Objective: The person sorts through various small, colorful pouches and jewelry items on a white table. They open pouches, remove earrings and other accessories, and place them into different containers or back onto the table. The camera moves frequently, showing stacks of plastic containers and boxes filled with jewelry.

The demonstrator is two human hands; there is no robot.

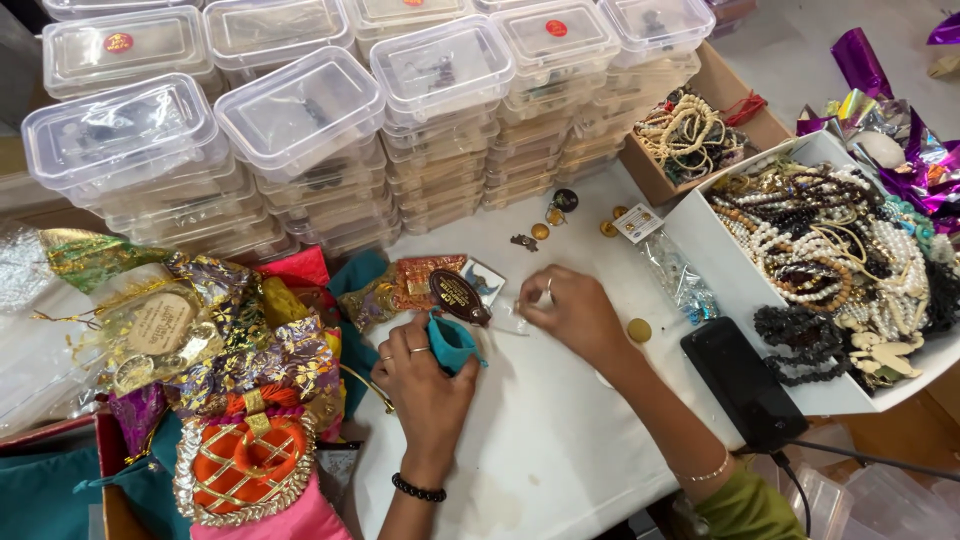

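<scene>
I'm getting a bright, evenly lit feed here, soft daylight with only faint shadows under my hands on the white table [560, 440]. There's glare bouncing off the lids of the stacked clear plastic boxes [300, 110] and off the purple foil wrappers [925, 165] at top right. Focus holds sharp in the middle, while the wide lens bends and softens things toward the edges.

A small teal pouch [451, 342] is gripped in the left hand [425, 377] above the white table [560, 440], with a dark oval tag [459, 297] just above it. A tiny item, too small to make out, is pinched by the right hand [573, 312]. A black phone [744, 384] is laid beside a white box of bead strands [830, 240]. Stacks of clear plastic boxes [300, 110] are seen behind.
</scene>
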